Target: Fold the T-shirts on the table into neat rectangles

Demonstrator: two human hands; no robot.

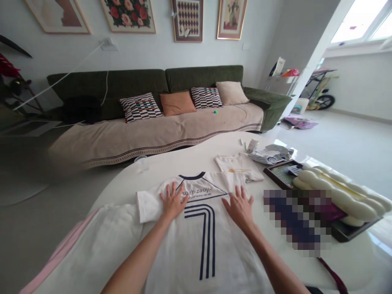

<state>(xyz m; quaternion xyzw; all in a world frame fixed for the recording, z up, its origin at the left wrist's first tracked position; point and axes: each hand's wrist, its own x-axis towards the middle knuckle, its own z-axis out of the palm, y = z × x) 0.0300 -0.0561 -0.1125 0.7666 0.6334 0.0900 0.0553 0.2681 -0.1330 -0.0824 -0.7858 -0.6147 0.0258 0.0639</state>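
Left hand (174, 201) and right hand (240, 205): palms down, fingers spread, gripping nothing, on the jersey's (199, 232) far part. Tray (357, 233): right side, apart from jersey.

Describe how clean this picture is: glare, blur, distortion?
Head view: window washed out at upper right; lower left edge smeared; leftmost wall picture leaning, probably lens distortion; a pixelated patch hides detail on the table, right of the right hand; that hand, the left hand and the shirt number look clear.
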